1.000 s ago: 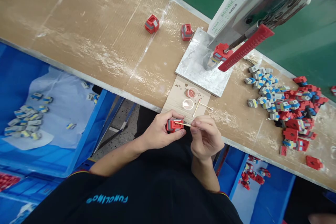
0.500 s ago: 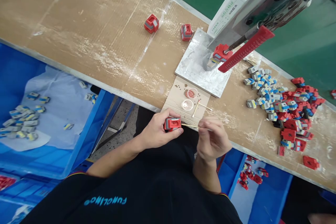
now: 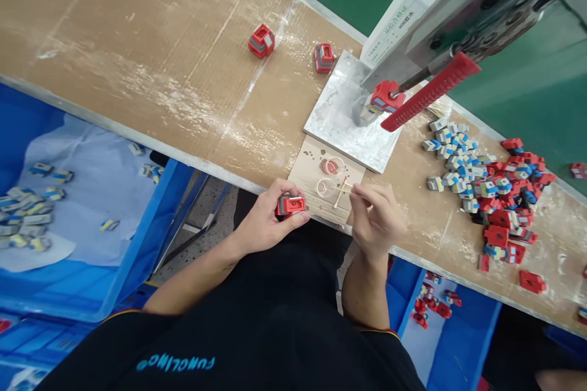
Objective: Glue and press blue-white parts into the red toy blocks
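Observation:
My left hand is closed round a red and grey toy vehicle part, its recessed red face turned up. Between the fingertips of my right hand is a thin cotton swab, its far end over a small clear cup. Just behind stands a second small cup with something red in it. Another swab lies beside the cups on a stained cardboard piece. Under the red-handled press, a red and grey part sits on the metal plate.
Two red and grey parts stand on the cardboard-covered table. To the right is a heap of red parts and grey, blue and yellow pieces. Blue bins holding parts flank me below the table edge. A person's hand shows at bottom right.
My right hand has drawn the swab away from the toy part and up to the clear cup. My left hand, still holding the part, has shifted slightly left and up.

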### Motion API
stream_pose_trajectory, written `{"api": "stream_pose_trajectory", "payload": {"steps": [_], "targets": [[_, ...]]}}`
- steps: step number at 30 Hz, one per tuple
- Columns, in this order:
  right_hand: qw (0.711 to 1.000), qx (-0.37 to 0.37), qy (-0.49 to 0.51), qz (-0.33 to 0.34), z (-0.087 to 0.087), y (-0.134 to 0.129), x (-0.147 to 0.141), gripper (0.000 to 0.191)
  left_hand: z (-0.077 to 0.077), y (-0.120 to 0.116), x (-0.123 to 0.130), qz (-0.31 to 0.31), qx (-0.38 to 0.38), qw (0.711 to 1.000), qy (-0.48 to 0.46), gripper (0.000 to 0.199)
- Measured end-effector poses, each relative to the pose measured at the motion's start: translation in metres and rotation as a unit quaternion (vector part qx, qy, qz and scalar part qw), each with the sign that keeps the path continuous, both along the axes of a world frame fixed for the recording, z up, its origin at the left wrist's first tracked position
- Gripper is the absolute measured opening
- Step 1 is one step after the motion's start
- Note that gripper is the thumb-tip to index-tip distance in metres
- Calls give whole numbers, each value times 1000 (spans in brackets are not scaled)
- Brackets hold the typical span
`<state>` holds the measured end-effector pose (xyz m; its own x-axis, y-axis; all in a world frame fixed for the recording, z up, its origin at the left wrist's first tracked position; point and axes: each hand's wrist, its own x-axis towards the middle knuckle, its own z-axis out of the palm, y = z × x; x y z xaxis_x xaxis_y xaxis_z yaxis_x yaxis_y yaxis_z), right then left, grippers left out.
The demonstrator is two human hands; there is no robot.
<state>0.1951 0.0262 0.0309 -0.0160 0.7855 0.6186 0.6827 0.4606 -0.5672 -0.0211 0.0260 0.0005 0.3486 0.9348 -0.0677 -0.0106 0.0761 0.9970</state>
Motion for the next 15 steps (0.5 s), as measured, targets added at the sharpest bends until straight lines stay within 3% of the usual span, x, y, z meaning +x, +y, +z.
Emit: {"api": "stream_pose_trajectory", "payload": {"steps": [5, 15], "targets": [[992, 26, 116, 36, 14, -21, -18, 22, 3, -2, 6, -16, 14, 1000, 3, 30], [986, -5, 144, 81, 9, -18, -33, 20, 8, -5, 8, -42, 24, 999, -19, 32]]}}
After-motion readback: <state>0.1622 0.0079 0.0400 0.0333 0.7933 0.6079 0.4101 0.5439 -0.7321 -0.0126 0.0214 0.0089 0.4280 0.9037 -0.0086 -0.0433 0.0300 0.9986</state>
